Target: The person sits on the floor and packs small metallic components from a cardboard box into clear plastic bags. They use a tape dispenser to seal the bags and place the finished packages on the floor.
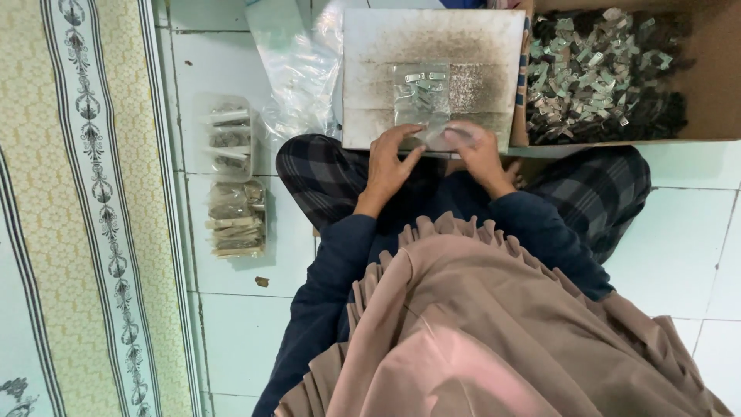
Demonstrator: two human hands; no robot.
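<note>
Clear plastic pouch (422, 99), small and holding a few pale metal clips, lies on the near part of a stained white board (370, 46) that rests just beyond the person's knees. Going from the left: a patterned mat (93, 216) covers the floor's edge, then 2 filled packets (231, 177) of the same parts sit on the white tiles (679, 247), one above the other, with loose clear bags (297, 73) crumpled beside the board. The left hand (390, 166) has its fingers spread and curled, fingertips touching the pouch's near left corner, not closed around anything. The right hand (475, 150) pinches the pouch's near right edge between thumb and fingers, gripping thin film. To the right, a cardboard box (714, 93) holds a heap of dark and silvery clips (602, 73). The pouch looks light, limp and slick, likely to sag and let its contents slide to one end; the open edge or the 2 near corners seem the surest places to hold it, keeping the mouth level so nothing spills.
</note>
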